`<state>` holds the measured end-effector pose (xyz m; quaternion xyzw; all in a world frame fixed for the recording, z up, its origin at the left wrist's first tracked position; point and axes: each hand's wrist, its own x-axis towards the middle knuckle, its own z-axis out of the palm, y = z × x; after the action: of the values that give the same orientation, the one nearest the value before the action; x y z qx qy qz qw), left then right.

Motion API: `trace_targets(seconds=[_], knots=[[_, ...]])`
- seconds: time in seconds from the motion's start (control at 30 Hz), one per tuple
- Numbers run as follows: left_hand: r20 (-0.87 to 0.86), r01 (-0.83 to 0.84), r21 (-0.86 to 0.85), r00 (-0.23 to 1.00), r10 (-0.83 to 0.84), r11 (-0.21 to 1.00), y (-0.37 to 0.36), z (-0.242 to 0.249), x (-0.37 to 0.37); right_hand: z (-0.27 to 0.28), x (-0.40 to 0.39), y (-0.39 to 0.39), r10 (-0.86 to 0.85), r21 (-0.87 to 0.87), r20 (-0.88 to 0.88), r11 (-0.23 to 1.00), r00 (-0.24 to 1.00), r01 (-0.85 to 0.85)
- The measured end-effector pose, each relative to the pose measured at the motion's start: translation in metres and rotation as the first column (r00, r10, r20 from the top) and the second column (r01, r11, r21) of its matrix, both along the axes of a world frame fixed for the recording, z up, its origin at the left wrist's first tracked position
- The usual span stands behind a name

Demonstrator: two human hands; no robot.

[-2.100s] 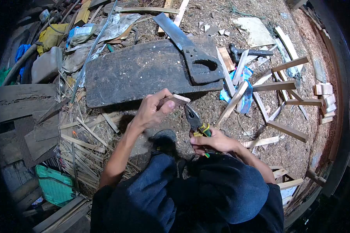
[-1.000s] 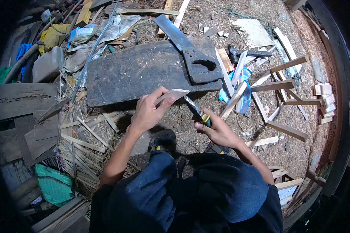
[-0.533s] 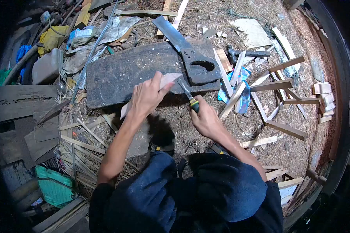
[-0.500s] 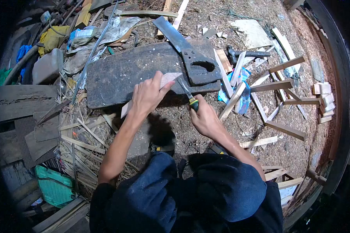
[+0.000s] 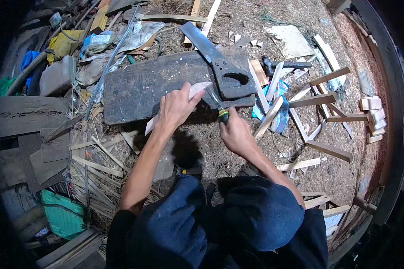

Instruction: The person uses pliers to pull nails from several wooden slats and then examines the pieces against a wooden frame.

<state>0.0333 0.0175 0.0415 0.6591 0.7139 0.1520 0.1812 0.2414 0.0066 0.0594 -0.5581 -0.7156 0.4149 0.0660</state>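
Note:
My left hand [image 5: 177, 105] is closed around a thin, pale wooden strip [image 5: 198, 88] with a slanted end, holding it over the near edge of a dark wooden block [image 5: 143, 85]. In my right hand [image 5: 238, 132], fingers wrap the green and yellow handle of a chisel [image 5: 218, 101]. Its metal blade points up and left, the tip right at the strip's slanted end. Just beyond both hands, a handsaw [image 5: 231, 76] with a dark handle lies across the right part of the block.
A hammer [image 5: 285, 64] lies right of the block among wood offcuts. Further right, a frame of wooden sticks [image 5: 314, 99] rests on the sawdust-covered ground beside small stacked blocks [image 5: 376, 119]. At left are a plastic jug [image 5: 58, 76], old boards [image 5: 29, 119] and a green container [image 5: 63, 214].
The chisel tip has come closer to the strip's slanted end, its blade tilting slightly. The whole view has shifted a little; both hands keep their grips.

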Motion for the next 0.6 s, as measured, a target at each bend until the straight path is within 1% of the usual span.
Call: trace_targets(seconds=[0.03,0.07,0.1,0.13,0.17,0.2,0.23,0.27,0.3,0.33,0.37,0.4,0.43,0.47,0.53,0.6], knots=[[0.007,0.008,-0.001,1.0,-0.008,1.0,0.0,0.001,0.0,-0.011,0.0,-0.002,0.005,0.087,-0.143,0.996,0.99,0.008],[0.008,0.008,0.002,1.0,-0.008,1.0,0.0,0.002,0.001,-0.013,0.003,-0.001,0.005,0.089,-0.142,0.996,0.99,0.008],[0.013,0.003,-0.039,1.0,-0.002,0.999,0.0,0.004,0.001,-0.002,0.001,0.003,-0.234,-0.395,-0.324,0.914,0.917,0.094],[0.016,-0.002,-0.08,1.0,0.004,0.997,-0.001,0.006,0.0,0.004,0.0,0.005,-0.512,-0.79,-0.353,0.611,0.783,0.043],[0.013,-0.002,-0.079,1.0,0.003,0.997,0.0,-0.006,-0.002,-0.018,0.002,0.004,-0.287,-0.546,-0.454,0.837,0.843,-0.01],[0.131,-0.049,0.15,0.991,0.029,0.988,0.002,-0.027,-0.009,-0.02,0.001,-0.005,-0.035,-0.026,-0.339,0.999,0.94,0.028],[0.251,-0.118,0.364,0.968,0.025,0.924,0.006,-0.039,-0.019,-0.016,0.008,-0.014,0.023,0.094,-0.156,0.996,0.987,-0.008],[0.23,-0.259,0.045,0.942,0.243,0.965,0.012,-0.005,-0.049,-0.011,0.019,-0.024,0.054,0.203,0.04,0.977,0.998,-0.061],[-0.039,-0.396,-0.209,0.917,0.397,0.894,0.019,0.006,-0.081,-0.013,0.032,-0.035,0.027,0.14,0.053,0.99,0.998,-0.034],[0.156,-0.204,-0.016,0.966,0.204,0.979,0.007,-0.02,-0.106,-0.016,0.043,-0.035,0.008,0.084,0.069,0.996,0.998,-0.014],[0.106,-0.226,-0.105,0.966,0.237,0.969,0.003,-0.003,-0.09,-0.008,0.042,-0.032,-0.014,0.003,0.087,1.0,0.996,0.013],[0.04,-0.257,-0.205,0.962,0.27,0.944,-0.004,0.016,-0.066,-0.003,0.037,-0.034,-0.009,-0.015,0.077,1.0,0.997,0.01],[0.042,-0.232,-0.168,0.969,0.243,0.958,-0.007,0.018,-0.051,0.002,0.032,-0.028,-0.006,-0.055,-0.029,0.998,1.0,0.005],[0.068,-0.216,-0.187,0.97,0.232,0.958,-0.006,0.01,-0.041,0.007,0.028,-0.021,-0.013,-0.088,-0.133,0.996,0.991,0.001],[0.063,-0.121,-0.113,0.99,0.129,0.986,-0.007,0.015,-0.022,0.008,0.02,-0.018,-0.013,-0.113,-0.13,0.994,0.991,-0.002],[0.072,-0.104,-0.108,0.991,0.112,0.989,-0.011,0.018,-0.015,0.002,0.017,-0.019,-0.023,-0.095,-0.238,0.995,0.971,0.0]])
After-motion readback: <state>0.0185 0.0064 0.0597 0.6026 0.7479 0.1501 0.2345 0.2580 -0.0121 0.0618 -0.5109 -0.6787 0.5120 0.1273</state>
